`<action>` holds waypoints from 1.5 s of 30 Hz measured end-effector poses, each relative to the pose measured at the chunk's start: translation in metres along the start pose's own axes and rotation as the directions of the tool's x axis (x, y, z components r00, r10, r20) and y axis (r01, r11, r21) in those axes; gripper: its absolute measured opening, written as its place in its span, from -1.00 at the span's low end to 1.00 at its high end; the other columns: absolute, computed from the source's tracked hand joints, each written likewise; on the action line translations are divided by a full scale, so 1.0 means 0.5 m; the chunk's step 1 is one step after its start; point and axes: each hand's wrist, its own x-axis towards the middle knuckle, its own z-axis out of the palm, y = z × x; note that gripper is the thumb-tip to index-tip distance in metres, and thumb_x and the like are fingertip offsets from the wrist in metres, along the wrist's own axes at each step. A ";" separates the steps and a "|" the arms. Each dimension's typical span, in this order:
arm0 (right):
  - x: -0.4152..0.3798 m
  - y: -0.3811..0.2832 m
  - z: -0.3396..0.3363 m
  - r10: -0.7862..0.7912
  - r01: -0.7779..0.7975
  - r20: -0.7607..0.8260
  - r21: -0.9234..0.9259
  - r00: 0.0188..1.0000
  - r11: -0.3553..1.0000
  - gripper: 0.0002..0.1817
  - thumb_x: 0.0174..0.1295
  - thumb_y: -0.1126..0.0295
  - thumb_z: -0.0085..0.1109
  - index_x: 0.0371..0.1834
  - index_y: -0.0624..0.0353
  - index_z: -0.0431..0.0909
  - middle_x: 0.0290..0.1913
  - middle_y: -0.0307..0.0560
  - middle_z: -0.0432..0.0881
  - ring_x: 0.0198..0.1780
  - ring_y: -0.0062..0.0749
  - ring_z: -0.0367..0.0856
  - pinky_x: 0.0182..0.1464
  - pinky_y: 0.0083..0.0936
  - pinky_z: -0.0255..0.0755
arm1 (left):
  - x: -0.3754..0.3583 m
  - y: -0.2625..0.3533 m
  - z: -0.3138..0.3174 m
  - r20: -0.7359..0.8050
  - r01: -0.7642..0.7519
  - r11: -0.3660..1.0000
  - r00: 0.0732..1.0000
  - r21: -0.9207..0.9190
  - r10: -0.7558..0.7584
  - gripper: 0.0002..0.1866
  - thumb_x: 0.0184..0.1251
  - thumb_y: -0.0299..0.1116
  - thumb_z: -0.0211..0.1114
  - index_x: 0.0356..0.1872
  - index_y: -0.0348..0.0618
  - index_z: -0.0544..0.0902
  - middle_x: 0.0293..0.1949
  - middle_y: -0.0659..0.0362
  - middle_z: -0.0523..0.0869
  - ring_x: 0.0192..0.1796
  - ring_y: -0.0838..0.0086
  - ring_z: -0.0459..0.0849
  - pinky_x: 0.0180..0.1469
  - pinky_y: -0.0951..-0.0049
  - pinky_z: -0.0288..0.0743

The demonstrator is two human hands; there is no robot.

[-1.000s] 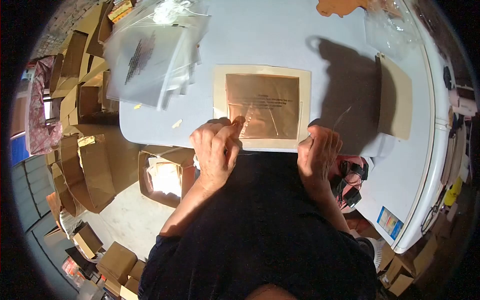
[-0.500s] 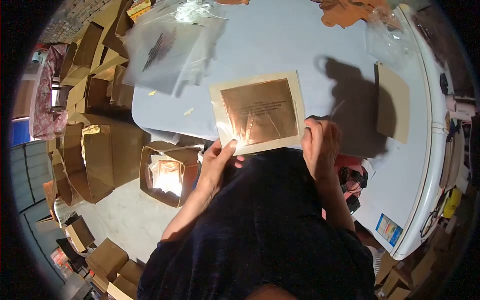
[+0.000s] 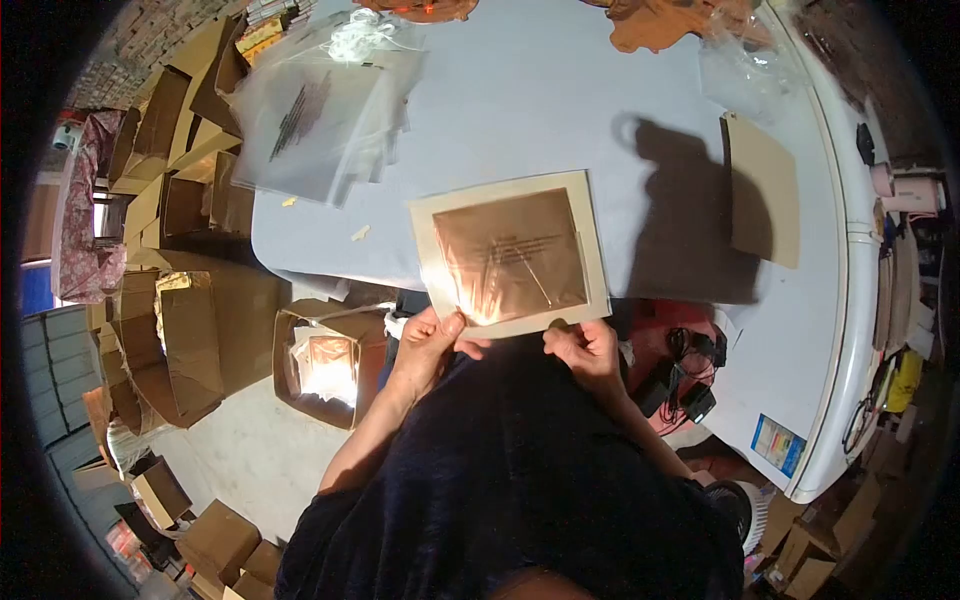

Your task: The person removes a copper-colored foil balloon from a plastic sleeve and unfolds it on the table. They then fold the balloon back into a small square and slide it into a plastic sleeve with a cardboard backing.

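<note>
A flat cream-bordered card with a brown centre, in a clear plastic bag with small dark printed lines, is held up above the near edge of the table. Its plastic is creased and glints at the lower left. My left hand grips the lower-left corner, thumb on top and fingers underneath. At the bottom edge, right of the middle, my right hand pinches the bagged card with its fingers curled. The card hides part of the fingers of both hands.
Clear plastic bags lie on the white table, with white string on top. A cardboard sheet is at the right. Below left, an open carton holds similar wrapped pieces. Cables sit on something red.
My right hand has moved from the card's right side down to its bottom edge and now pinches there. My left hand keeps its hold on the lower-left corner. The view has shifted slightly.
</note>
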 end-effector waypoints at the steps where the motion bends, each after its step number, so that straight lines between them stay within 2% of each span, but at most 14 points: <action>1: 0.003 -0.016 0.011 0.019 -0.020 0.009 0.124 1.000 0.992 -0.78 0.47 0.37 0.26 -0.22 0.34 0.70 -0.42 -0.21 0.71 -0.41 -0.66 0.57 -0.31 -0.63 0.39 | -0.008 0.005 0.001 0.018 0.013 0.999 1.000 0.038 -0.013 -0.67 0.67 -0.23 0.28 0.11 -0.37 0.68 -0.06 -0.03 0.84 -0.09 0.25 0.87 -0.13 0.34 0.80; 5: -0.004 -0.044 0.017 -0.085 0.082 0.168 0.021 0.982 0.996 -0.67 0.58 0.39 0.07 -0.32 0.37 0.67 -0.41 -0.11 0.73 -0.42 -0.63 0.58 -0.34 -0.63 0.41 | -0.061 0.043 -0.048 -0.115 0.077 0.967 0.992 0.242 -0.050 -0.74 0.65 -0.35 0.28 0.08 -0.39 0.68 -0.07 -0.08 0.84 -0.18 0.21 0.89 -0.09 0.25 0.81; 8: 0.018 -0.077 0.003 -0.092 0.057 0.218 0.160 0.972 0.985 -0.62 0.66 0.36 -0.09 -0.24 0.39 0.63 -0.42 -0.07 0.72 -0.45 -0.58 0.57 -0.35 -0.62 0.43 | -0.118 0.054 -0.138 -0.182 -0.096 0.976 0.974 0.196 0.132 -0.77 0.62 -0.37 0.28 0.03 -0.37 0.68 -0.18 0.00 0.84 -0.29 0.22 0.87 -0.14 0.24 0.80; 11: 0.068 -0.168 -0.022 -0.153 0.158 0.121 -0.036 0.981 0.987 -0.61 0.64 0.35 -0.10 -0.22 0.39 0.66 -0.51 -0.12 0.68 -0.50 -0.57 0.55 -0.39 -0.60 0.40 | -0.193 0.104 -0.207 -0.428 -0.197 0.962 0.865 0.189 0.261 -0.76 0.60 -0.31 0.32 -0.01 -0.32 0.68 -0.22 0.06 0.81 -0.33 0.31 0.83 -0.20 0.34 0.78; 13: 0.124 -0.207 -0.037 -0.295 0.303 0.069 -0.271 0.953 0.914 -0.69 0.61 0.36 0.01 -0.14 0.35 0.70 -0.50 -0.10 0.68 -0.48 -0.57 0.60 -0.37 -0.50 0.46 | -0.252 0.098 -0.312 -0.368 -0.394 0.918 0.849 0.039 0.379 -0.73 0.58 -0.23 0.35 0.05 -0.24 0.68 -0.17 0.09 0.81 -0.31 0.43 0.80 -0.25 0.46 0.73; 17: 0.349 -0.259 -0.091 -0.856 0.665 0.101 -0.677 0.508 0.315 -0.91 0.42 0.47 0.23 -0.15 0.22 0.70 -0.33 -0.01 0.73 -0.32 -0.14 0.74 -0.31 -0.29 0.61 | -0.450 -0.031 -0.621 -0.528 -0.563 0.813 0.741 -0.150 0.415 -0.64 0.63 -0.17 0.30 0.27 -0.11 0.64 -0.01 0.23 0.82 -0.19 0.52 0.77 -0.26 0.55 0.69; 21: 0.591 -0.295 -0.172 -0.837 0.349 0.152 -0.936 0.526 0.050 -0.91 0.35 0.44 0.34 -0.15 0.16 0.68 -0.24 -0.01 0.65 -0.09 -0.02 0.65 -0.10 -0.11 0.59 | -0.479 -0.050 -0.543 -0.955 -0.802 0.596 0.201 -0.033 0.219 -0.59 0.61 -0.15 0.34 0.31 -0.10 0.58 -0.02 0.19 0.80 -0.16 0.53 0.77 -0.12 0.44 0.75; 30: 0.861 -0.402 -0.092 -0.749 0.359 0.304 -0.928 0.589 -0.094 -0.40 0.26 0.52 0.32 0.40 -0.11 0.54 0.40 -0.19 0.52 0.46 -0.06 0.38 0.32 -0.06 0.39 | -0.439 -0.125 -0.678 -0.896 -0.564 0.786 0.444 -0.253 0.030 -0.53 0.60 0.11 0.24 0.20 -0.05 0.63 -0.17 0.22 0.76 -0.26 0.46 0.72 -0.19 0.32 0.72; 35: 0.925 -0.412 0.010 -0.657 0.411 0.523 -0.848 0.543 -0.335 -0.48 0.32 0.55 0.14 0.36 -0.03 0.56 0.50 -0.18 0.45 0.58 -0.11 0.27 0.30 -0.07 0.43 | -0.428 -0.178 -0.735 -0.782 -0.294 0.906 0.620 -0.303 -0.060 -0.46 0.60 0.25 0.19 0.14 -0.02 0.66 -0.25 0.24 0.74 -0.32 0.42 0.70 -0.23 0.25 0.70; 37: 0.944 -0.395 0.021 -0.612 0.443 0.582 -0.811 0.535 -0.383 -0.53 0.34 0.54 0.13 0.32 -0.03 0.61 0.42 -0.12 0.52 0.49 -0.07 0.40 0.25 -0.05 0.51 | -0.374 -0.202 -0.753 -0.801 0.059 0.893 0.471 0.446 0.369 -0.36 0.49 0.43 0.18 0.06 0.02 0.65 -0.31 0.25 0.64 -0.39 0.39 0.60 -0.29 0.19 0.67; 39: 0.946 -0.396 0.012 -0.633 0.491 0.494 -0.848 0.596 -0.199 -0.64 0.35 0.50 0.13 0.19 0.03 0.64 0.26 -0.11 0.61 0.35 -0.07 0.53 0.15 -0.11 0.58 | -0.387 -0.208 -0.730 -0.913 -0.050 0.994 0.402 -0.097 -0.069 -0.36 0.48 0.44 0.18 0.02 0.03 0.64 -0.35 0.26 0.58 -0.38 0.39 0.56 -0.32 0.16 0.65; 40: 0.940 -0.396 0.005 -0.632 0.508 0.451 -0.855 0.630 -0.104 -0.70 0.36 0.49 0.14 0.13 0.06 0.65 0.18 -0.11 0.66 0.28 -0.07 0.59 0.10 -0.14 0.61 | -0.365 -0.199 -0.740 -0.965 -0.042 0.989 0.228 -0.144 -0.131 -0.46 0.54 0.33 0.20 -0.01 0.04 0.63 -0.40 0.30 0.52 -0.43 0.39 0.53 -0.40 0.20 0.62; 43: 0.834 -0.417 -0.025 -0.857 0.608 0.433 -0.771 0.281 -0.190 -0.81 0.31 0.46 0.17 -0.03 0.12 0.63 -0.04 -0.13 0.68 0.08 -0.09 0.68 0.00 -0.22 0.65 | -0.350 -0.162 -0.739 -0.955 0.000 0.988 0.256 0.155 0.150 -0.52 0.55 0.13 0.27 0.10 -0.08 0.57 -0.22 0.21 0.57 -0.24 0.40 0.60 -0.28 0.23 0.62; 45: 0.739 -0.417 -0.064 -0.820 0.575 0.498 -0.772 0.282 -0.270 -0.84 0.26 0.46 0.21 -0.10 0.13 0.62 -0.06 -0.12 0.67 0.03 -0.15 0.69 -0.02 -0.29 0.67 | -0.333 -0.147 -0.804 -0.882 -0.052 0.903 0.198 0.426 0.427 -0.47 0.57 0.08 0.29 0.22 -0.17 0.57 -0.10 0.17 0.61 -0.10 0.42 0.62 -0.14 0.24 0.67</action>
